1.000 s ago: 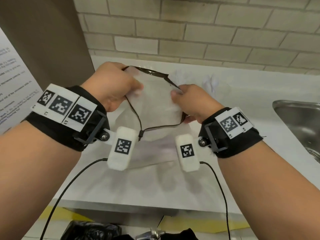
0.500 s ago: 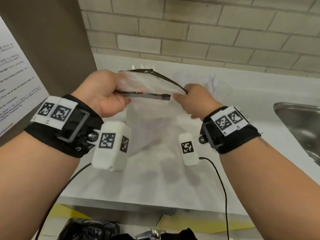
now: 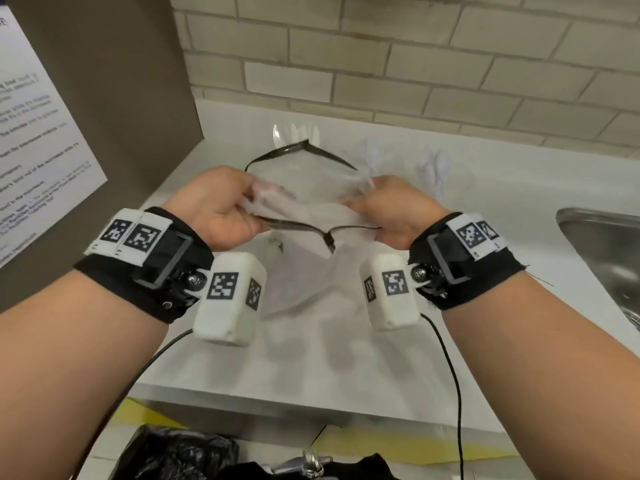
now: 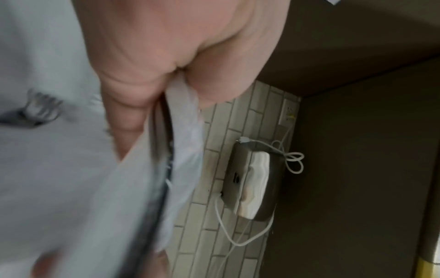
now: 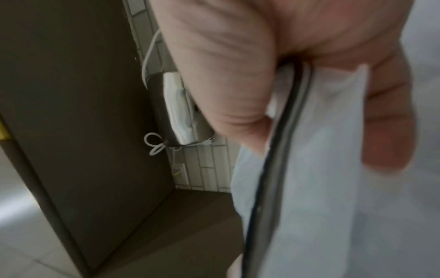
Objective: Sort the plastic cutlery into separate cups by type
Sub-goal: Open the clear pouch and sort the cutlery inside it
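I hold a clear zip bag point(image 3: 304, 199) with a black zipper rim above the white counter point(image 3: 311, 368). My left hand point(image 3: 251, 204) pinches the rim's left side and my right hand point(image 3: 360, 199) pinches its right side. The bag's mouth gapes between them and its body hangs down. In the left wrist view my fingers point(image 4: 133, 105) pinch the bag point(image 4: 71, 188), and a clear fork point(image 4: 40, 107) shows blurred beside it. The right wrist view shows my fingers point(image 5: 390, 120) curled round the zipper edge point(image 5: 285, 131). Clear forks point(image 3: 294, 133) and spoons point(image 3: 433, 166) stand at the back of the counter.
A steel sink point(image 3: 602, 258) lies at the right. A brown panel point(image 3: 114, 81) with a paper notice point(image 3: 34, 133) closes off the left. A brick wall runs behind. A napkin dispenser point(image 4: 252, 184) with a white cable hangs on it. A black bag point(image 3: 180, 455) sits below the counter edge.
Half a second ago the bag's mouth was pulled nearly flat. Now it gapes wide again, with the far rim lifted away from the near one. Both hands keep their grip.
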`<state>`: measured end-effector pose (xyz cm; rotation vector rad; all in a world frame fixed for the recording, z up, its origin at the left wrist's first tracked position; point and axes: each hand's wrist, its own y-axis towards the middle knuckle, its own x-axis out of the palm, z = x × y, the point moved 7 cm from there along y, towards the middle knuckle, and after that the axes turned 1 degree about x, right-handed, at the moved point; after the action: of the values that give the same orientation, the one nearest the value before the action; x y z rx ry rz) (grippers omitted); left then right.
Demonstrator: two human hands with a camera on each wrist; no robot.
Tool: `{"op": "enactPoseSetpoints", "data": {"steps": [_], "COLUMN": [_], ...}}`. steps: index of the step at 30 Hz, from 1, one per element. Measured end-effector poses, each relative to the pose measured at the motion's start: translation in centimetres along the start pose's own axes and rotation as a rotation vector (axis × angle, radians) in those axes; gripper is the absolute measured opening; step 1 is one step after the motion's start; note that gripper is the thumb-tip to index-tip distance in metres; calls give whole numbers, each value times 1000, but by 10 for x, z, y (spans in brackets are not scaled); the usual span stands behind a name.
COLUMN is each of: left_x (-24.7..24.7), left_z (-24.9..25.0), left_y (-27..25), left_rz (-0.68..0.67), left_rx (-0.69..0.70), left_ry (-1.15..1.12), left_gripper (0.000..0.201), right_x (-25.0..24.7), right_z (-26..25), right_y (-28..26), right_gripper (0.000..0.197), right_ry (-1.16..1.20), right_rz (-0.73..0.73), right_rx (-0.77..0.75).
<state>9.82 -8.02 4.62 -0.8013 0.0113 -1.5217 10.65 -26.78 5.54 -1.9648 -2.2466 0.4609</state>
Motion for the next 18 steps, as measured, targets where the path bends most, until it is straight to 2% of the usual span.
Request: {"op": "enactPoseSetpoints", "data": {"steps": [2,4,7,10,13,15,18], "left_x": [7,10,-2,-11,-10,-7,6], "left_z": [-7,-19,-32,-30,-21,-20,-15], "left_y": [-5,-9,-4,3,8,8,-3], "left_rz": [-125,-192,-84,71,119,53,-174], "left_rx": [-40,-69,-68,-39,6,7,100], "left_ry": [-35,56,302,259,123,0,-99], "left_gripper": [43,38,26,9,16,28,29], "right_x": [-11,-14,-9,-3,7,7,-6], "right_z": [13,16,11,5,12,20,30], "right_y": [6,10,11,13,11,7,9], "right_gripper": [10,11,35,49,48,51,58], "right_ry": [-125,-66,235,400,353,242,123], "right_rz": [107,113,36,18,-79,-87,52], "right_rx": [36,62,53,8,12,24,21]}}
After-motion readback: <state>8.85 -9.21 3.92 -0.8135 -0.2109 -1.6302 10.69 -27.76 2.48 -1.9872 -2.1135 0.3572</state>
